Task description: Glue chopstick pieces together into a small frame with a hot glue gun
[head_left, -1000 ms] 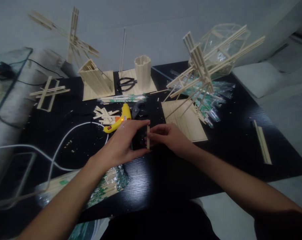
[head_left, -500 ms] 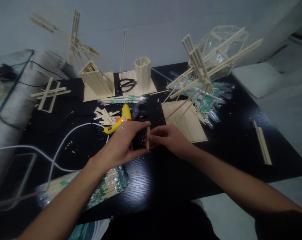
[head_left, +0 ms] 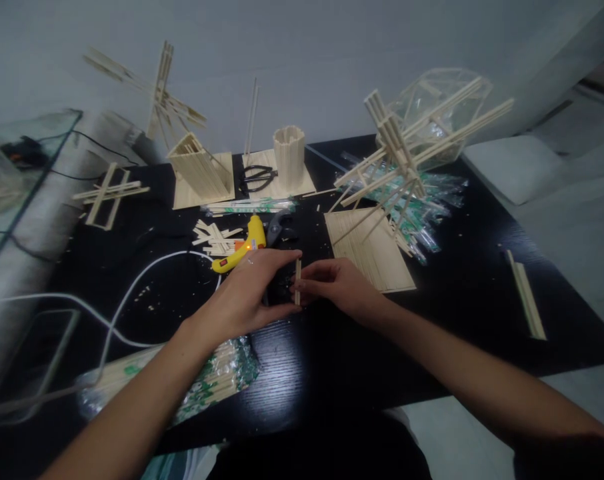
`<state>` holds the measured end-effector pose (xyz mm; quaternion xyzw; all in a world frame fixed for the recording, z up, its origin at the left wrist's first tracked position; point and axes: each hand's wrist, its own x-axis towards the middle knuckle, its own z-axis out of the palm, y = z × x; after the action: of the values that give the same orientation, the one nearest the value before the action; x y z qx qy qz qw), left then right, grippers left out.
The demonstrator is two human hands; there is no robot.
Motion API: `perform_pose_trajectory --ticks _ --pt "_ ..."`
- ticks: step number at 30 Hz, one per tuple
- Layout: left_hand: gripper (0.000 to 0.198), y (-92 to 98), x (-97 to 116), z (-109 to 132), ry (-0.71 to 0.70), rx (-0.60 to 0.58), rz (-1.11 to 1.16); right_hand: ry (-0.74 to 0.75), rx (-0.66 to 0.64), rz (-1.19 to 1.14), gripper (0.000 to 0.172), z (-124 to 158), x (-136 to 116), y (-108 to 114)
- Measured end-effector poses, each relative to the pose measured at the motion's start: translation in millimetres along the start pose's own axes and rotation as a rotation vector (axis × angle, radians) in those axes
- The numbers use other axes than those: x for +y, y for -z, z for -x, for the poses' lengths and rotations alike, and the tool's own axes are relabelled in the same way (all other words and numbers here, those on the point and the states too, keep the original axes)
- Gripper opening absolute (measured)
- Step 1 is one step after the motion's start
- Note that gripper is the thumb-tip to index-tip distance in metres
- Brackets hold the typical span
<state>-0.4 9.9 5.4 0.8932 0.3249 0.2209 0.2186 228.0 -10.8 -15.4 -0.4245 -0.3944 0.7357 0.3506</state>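
At frame centre a short stick (head_left: 297, 282) is pinched upright in the right hand's (head_left: 339, 285) closed grip, low over the desk (head_left: 332, 363). The left hand (head_left: 247, 293) is curled beside it, and whether its grip holds anything cannot be told. The stick is best held vertical and braced from both sides.

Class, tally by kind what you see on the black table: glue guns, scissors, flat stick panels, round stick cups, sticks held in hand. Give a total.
Yellow glue gun: 1
Black scissors: 1
Flat stick panels: 3
Round stick cup: 1
Short stick in the right hand: 1
Total: 7
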Motion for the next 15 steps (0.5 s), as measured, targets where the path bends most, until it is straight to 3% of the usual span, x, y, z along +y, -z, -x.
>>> perform_pose_trajectory --ticks 5,15 --pt "0.074 1.4 0.1 0.3 -0.004 -0.015 -0.014 -0.021 0.023 -0.012 0.037 -3.0 0.6 1.3" --pt "0.07 2.4 2.1 -0.6 -0.04 -0.002 -0.016 -0.025 0.009 -0.013 0.035 -2.0 0.6 -2.1"
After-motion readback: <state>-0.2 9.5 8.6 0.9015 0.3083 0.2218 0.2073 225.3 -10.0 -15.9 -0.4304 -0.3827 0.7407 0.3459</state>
